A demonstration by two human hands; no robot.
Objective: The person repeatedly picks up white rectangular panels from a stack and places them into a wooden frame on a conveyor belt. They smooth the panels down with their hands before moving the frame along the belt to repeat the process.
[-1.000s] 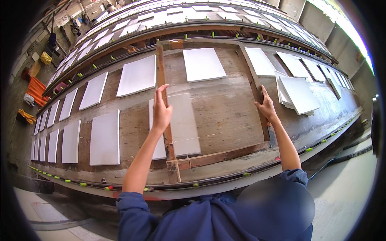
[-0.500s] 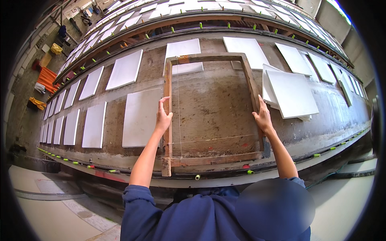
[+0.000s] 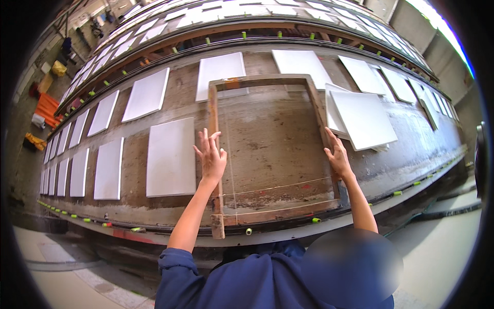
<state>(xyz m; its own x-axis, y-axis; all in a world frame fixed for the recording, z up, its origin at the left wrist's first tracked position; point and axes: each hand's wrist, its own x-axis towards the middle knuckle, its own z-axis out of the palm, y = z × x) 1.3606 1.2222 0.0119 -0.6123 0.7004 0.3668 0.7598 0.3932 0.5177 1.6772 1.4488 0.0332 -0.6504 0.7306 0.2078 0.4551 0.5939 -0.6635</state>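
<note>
A worn wooden frame (image 3: 272,211), with thin strings across its opening, is in front of me over the long brown table (image 3: 267,149). My left hand (image 3: 212,157) is at its left rail, fingers spread and overlapping the wood without wrapping round it. Against the outer side of the right rail lies my right hand (image 3: 338,154), its fingers stretched out and thumb apart. A white panel (image 3: 171,157) lies left of the frame, with a gap between. Beyond the right rail, a tilted white panel (image 3: 363,119) overlaps another. The frame's far end partly covers a white panel (image 3: 221,72).
Rows of white panels (image 3: 109,167) run along the table to both sides. Green clips (image 3: 316,220) line the near rail, and more (image 3: 279,34) stand along the far one. Another panel-covered table is behind. Orange cloth (image 3: 49,109) hangs at the far left.
The frame has shifted slightly right relative to the table, widening the gap to the left panel. My left hand's fingers have loosened from the rail and spread. My right hand stays at its rail.
</note>
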